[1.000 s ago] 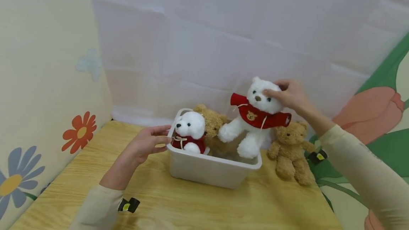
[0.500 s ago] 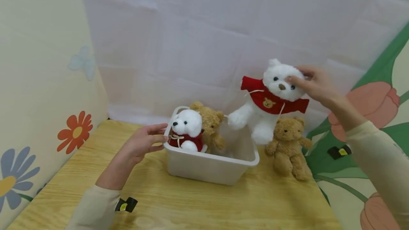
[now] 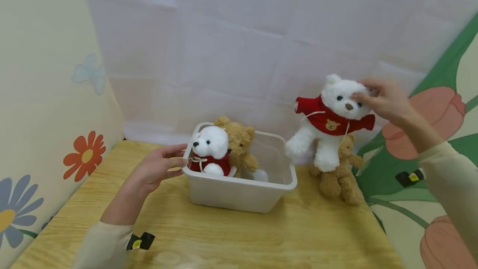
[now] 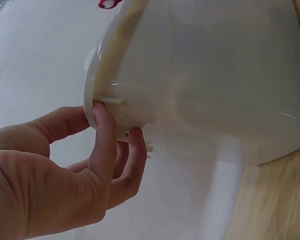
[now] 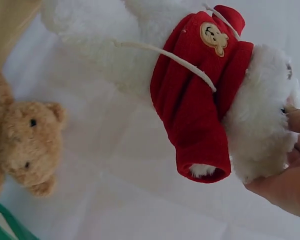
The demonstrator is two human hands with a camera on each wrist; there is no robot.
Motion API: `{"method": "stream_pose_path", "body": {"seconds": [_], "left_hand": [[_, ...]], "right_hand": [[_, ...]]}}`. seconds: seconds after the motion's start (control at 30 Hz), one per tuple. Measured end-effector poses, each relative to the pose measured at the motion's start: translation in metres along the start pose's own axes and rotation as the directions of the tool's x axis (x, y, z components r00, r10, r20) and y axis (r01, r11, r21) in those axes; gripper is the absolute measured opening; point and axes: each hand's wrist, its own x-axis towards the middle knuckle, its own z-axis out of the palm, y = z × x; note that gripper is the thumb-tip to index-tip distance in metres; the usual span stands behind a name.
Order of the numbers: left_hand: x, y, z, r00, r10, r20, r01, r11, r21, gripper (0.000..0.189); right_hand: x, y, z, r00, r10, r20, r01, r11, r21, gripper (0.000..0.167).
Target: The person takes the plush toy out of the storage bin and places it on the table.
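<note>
My right hand (image 3: 392, 101) grips a white teddy bear (image 3: 315, 134) in a red hoodie by its head, thumb on the face. The bear hangs to the right of a white plastic bin (image 3: 239, 192), feet down, overlapping a brown teddy bear (image 3: 340, 184) on the table. In the right wrist view, its hoodie (image 5: 195, 95) has a bear-face patch and pale drawstrings. My left hand (image 3: 154, 167) pinches the bin's left rim; the left wrist view shows the fingers (image 4: 102, 145) bent around that rim. Inside the bin sit a white plush dog (image 3: 210, 140) in red and another brown bear (image 3: 239, 138).
The bin stands on a wood-grain table (image 3: 224, 240). A white cloth (image 3: 224, 53) hangs behind it. Flower-printed panels, one with a red flower (image 3: 86, 157) and one with a pink tulip (image 3: 425, 115), border the left and right sides.
My right hand has lifted the white bear out of the bin and carried it right, in front of the brown bear on the table. The left hand stays at the rim.
</note>
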Motion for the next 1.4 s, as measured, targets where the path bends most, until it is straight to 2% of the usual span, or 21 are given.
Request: {"method": "stream_pose_path", "body": {"seconds": [0.33, 0.43, 0.57, 0.67, 0.83, 0.93, 1.1, 1.27, 1.4], "left_hand": [[-0.015, -0.003, -0.022, 1.000, 0.007, -0.001, -0.007, 1.000, 0.009, 0.066], [-0.020, -0.004, -0.031, 1.000, 0.011, -0.007, -0.011, 1.000, 0.014, 0.066], [-0.028, -0.005, -0.040, 1.000, 0.012, -0.011, -0.012, 1.000, 0.024, 0.066], [-0.035, -0.006, -0.047, 1.000, 0.014, -0.009, -0.013, 1.000, 0.028, 0.066], [-0.047, -0.009, -0.063, 1.000, 0.015, -0.024, -0.015, 0.999, 0.041, 0.068], [-0.052, -0.012, -0.071, 1.000, 0.019, -0.020, -0.018, 0.999, 0.034, 0.069], [-0.055, -0.013, -0.074, 1.000, 0.026, -0.003, -0.026, 0.999, 0.024, 0.069], [-0.056, -0.010, -0.072, 1.000, 0.021, -0.014, -0.021, 1.000, 0.022, 0.069], [-0.054, -0.009, -0.071, 1.000, 0.020, -0.010, -0.020, 0.999, 0.028, 0.069]], "right_hand": [[-0.004, 0.048, 0.054, 1.000, 0.006, 0.003, -0.006, 1.000, 0.007, 0.051], [-0.005, 0.061, 0.074, 1.000, -0.012, 0.023, 0.011, 0.999, 0.035, 0.048], [-0.007, 0.076, 0.099, 0.996, -0.033, 0.087, 0.029, 0.998, 0.047, 0.047], [-0.009, 0.083, 0.116, 0.993, -0.048, 0.110, 0.041, 0.997, 0.061, 0.045], [-0.006, 0.087, 0.141, 0.994, -0.077, 0.080, 0.066, 0.990, 0.123, 0.041], [-0.003, 0.091, 0.155, 0.990, -0.094, 0.106, 0.080, 0.988, 0.132, 0.042], [0.003, 0.105, 0.174, 0.982, -0.100, 0.159, 0.077, 0.986, 0.145, 0.044], [0.004, 0.111, 0.192, 0.982, -0.117, 0.151, 0.097, 0.986, 0.135, 0.040], [0.003, 0.115, 0.204, 0.987, -0.075, 0.142, 0.055, 0.988, 0.142, 0.042]]}}
